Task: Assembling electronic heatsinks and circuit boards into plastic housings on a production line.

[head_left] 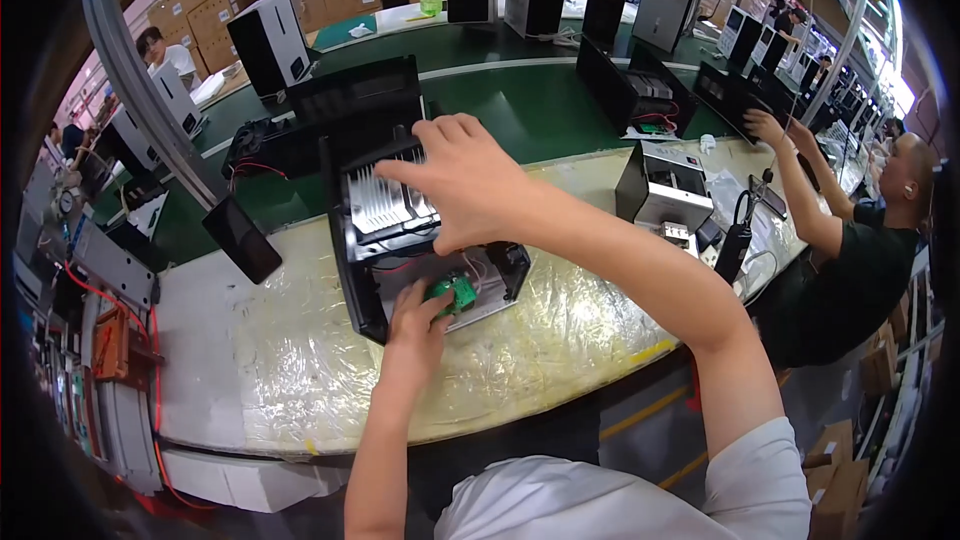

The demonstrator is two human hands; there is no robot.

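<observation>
An open black equipment housing (pixel 372 320) lies on the film-covered bench in front of me, with a silver finned heat sink (pixel 375 202) inside it. At the housing's near part, my left hand (pixel 412 325) has its fingers closed at the edge of a small green circuit board (pixel 457 292). Thin wires run up from that board. My right hand (pixel 462 180) reaches over the housing's far right side, fingers and thumb spread beside the heat sink. Its fingertips are partly hidden, so firm contact cannot be made out.
A dark phone-like slab (pixel 242 240) stands left of the housing. Another open metal unit (pixel 665 185) and a black handheld radio (pixel 735 240) are to the right, near a co-worker (pixel 850 230). Beyond the bench runs a green conveyor (pixel 500 105) carrying several housings. A metal post (pixel 150 90) rises at left.
</observation>
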